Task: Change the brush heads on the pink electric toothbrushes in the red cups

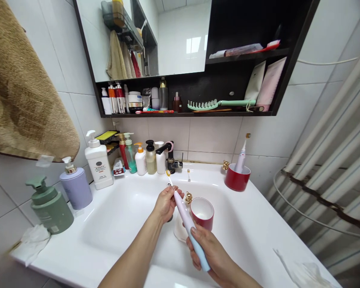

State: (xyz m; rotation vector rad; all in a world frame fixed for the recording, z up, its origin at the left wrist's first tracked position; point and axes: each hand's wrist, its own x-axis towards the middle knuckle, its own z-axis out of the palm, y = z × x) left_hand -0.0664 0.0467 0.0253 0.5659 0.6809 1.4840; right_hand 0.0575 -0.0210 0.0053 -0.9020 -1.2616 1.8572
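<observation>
My right hand [211, 252] is wrapped around the lower handle of an electric toothbrush [187, 224] with a pink and light blue body, held over the white sink [119, 224]. My left hand [165, 203] pinches the brush neck just below the head, which points up toward the black tap [168, 154]. A red cup [202, 213] with a white inside sits in the basin just right of the brush. A small gold-coloured object [188, 197] lies by the cup.
Another red cup [236, 178] holding a toothbrush stands at the sink's back right. Several pump bottles line the back left rim, with a green dispenser [49, 206] and a lilac one [75, 185] nearer. Crumpled tissues lie at both front corners. A brown towel [20, 88] hangs left.
</observation>
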